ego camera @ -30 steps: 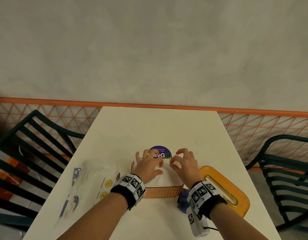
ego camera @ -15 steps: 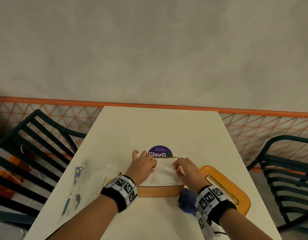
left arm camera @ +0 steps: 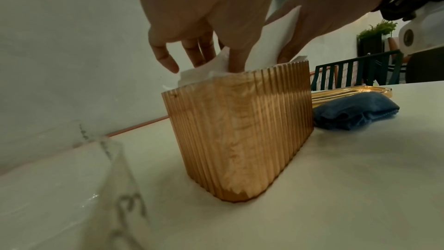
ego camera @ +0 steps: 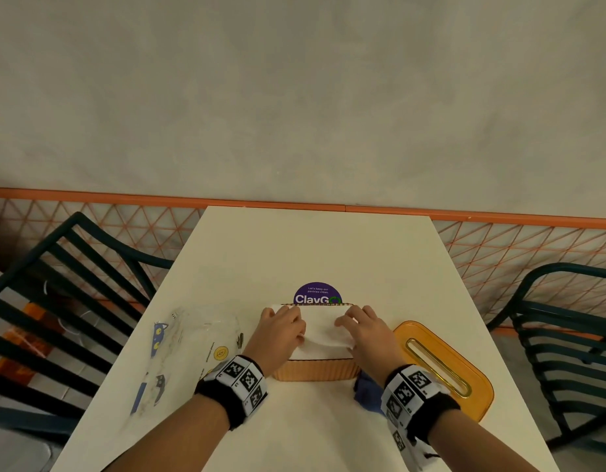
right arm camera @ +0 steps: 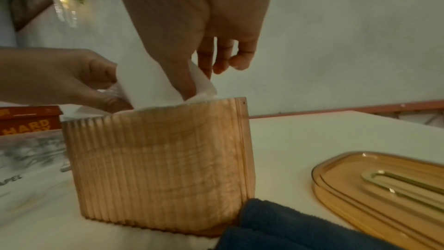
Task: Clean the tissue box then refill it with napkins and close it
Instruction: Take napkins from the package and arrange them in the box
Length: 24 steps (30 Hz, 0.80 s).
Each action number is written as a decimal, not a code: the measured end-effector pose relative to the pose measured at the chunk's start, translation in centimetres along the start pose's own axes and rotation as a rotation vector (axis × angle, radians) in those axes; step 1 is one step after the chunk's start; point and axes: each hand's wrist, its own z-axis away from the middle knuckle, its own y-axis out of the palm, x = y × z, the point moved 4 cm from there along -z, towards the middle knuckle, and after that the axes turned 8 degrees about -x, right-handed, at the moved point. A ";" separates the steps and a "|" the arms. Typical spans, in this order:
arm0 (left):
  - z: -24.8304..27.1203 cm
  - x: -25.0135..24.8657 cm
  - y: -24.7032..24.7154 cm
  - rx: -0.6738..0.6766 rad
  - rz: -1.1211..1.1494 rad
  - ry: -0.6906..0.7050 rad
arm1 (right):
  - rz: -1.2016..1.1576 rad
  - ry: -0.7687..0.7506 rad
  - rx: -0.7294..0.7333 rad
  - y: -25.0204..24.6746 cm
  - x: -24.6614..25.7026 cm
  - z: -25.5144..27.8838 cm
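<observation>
An amber ribbed tissue box (ego camera: 315, 372) stands open on the white table (ego camera: 312, 247), filled to the rim with white napkins (ego camera: 323, 330). My left hand (ego camera: 282, 330) grips the stack's left end, thumb on top. At the right end my right hand (ego camera: 363, 330) does the same. In the left wrist view my left hand (left arm camera: 204, 58) digs a digit into the napkins (left arm camera: 204, 73) above the box (left arm camera: 240, 130). The right wrist view shows my right hand (right arm camera: 206, 75) pushing its thumb down while a top sheet (right arm camera: 144, 86) stands up between both hands. The box's amber lid (ego camera: 441, 364) lies to the right.
A folded blue cloth (ego camera: 368, 393) lies against the box's right front corner. An empty clear plastic wrapper (ego camera: 189, 342) lies to the left. A purple round sticker (ego camera: 317, 295) sits behind the box. Dark slatted chairs (ego camera: 56, 301) flank the table; a wall is behind.
Both hands have sunk lower onto the napkins and spread toward the stack's ends, pushing it down into the box. The sticker behind is more exposed.
</observation>
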 end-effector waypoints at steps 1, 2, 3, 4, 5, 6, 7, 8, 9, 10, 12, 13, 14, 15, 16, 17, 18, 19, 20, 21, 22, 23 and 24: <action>0.0 0.0 0.1 0.010 0.015 -0.014 | -0.004 -0.031 -0.026 -0.2 0.3 0.1; 0.1 -0.1 0.2 0.019 0.034 -0.021 | -0.004 -0.064 -0.044 -0.3 0.5 0.2; 0.1 -0.2 0.2 0.027 0.053 -0.020 | 0.000 -0.094 -0.046 -0.4 0.8 0.3; 0.1 -0.4 0.2 0.037 0.077 -0.026 | 0.003 -0.102 -0.055 -0.5 0.8 0.4; 0.0 -0.6 0.3 0.072 0.074 -0.036 | -0.008 -0.089 -0.062 -0.4 0.6 0.4; -0.1 -0.7 0.3 0.084 0.060 -0.029 | -0.020 -0.062 -0.062 -0.3 0.3 0.4; -0.2 -0.6 0.3 0.083 0.060 -0.037 | -0.025 -0.033 -0.072 -0.3 -0.1 0.4; -0.3 -0.5 0.3 0.101 0.059 -0.045 | -0.031 -0.003 -0.073 -0.3 -0.5 0.4; -0.3 -0.3 0.4 0.127 0.062 -0.065 | -0.031 0.028 -0.056 -0.3 -0.9 0.2; -0.4 0.0 0.6 0.158 0.082 -0.096 | -0.040 0.065 -0.006 -0.1 -1.3 0.0; -0.5 0.7 0.8 0.210 0.159 -0.208 | -0.093 0.150 0.115 0.5 -2.0 -0.2; -0.6 1.0 1.0 0.222 0.207 -0.269 | -0.140 0.210 0.147 0.7 -2.3 -0.3; -0.7 1.2 0.9 0.228 0.250 -0.324 | -0.185 0.269 0.158 0.8 -2.6 -0.6; -0.8 1.3 0.9 0.233 0.269 -0.358 | -0.210 0.318 0.172 1.0 -2.8 -0.7; -0.8 1.3 0.8 0.233 0.278 -0.386 | -0.216 0.351 0.180 1.2 -3.0 -1.0; -0.9 1.4 0.7 0.217 0.284 -0.405 | -0.218 0.384 0.193 1.3 -3.2 -1.2; -0.8 1.4 0.5 0.192 0.289 -0.421 | -0.215 0.400 0.196 1.5 -3.3 -1.5; -0.8 1.3 0.5 0.172 0.297 -0.429 | -0.208 0.413 0.200 1.5 -3.3 -1.6; -0.7 1.2 0.6 0.153 0.285 -0.417 | -0.199 0.418 0.200 1.5 -3.2 -1.7; -0.5 1.1 0.6 0.134 0.252 -0.392 | -0.192 0.423 0.202 1.5 -3.1 -1.7; -0.2 1.0 0.5 0.105 0.223 -0.374 | -0.184 0.426 0.199 1.5 -3.0 -1.7; 0.1 0.8 0.4 0.079 0.190 -0.349 | -0.173 0.434 0.202 1.5 -2.9 -1.6; 0.2 0.6 0.1 0.045 0.139 -0.301 | -0.161 0.440 0.203 1.5 -2.8 -1.5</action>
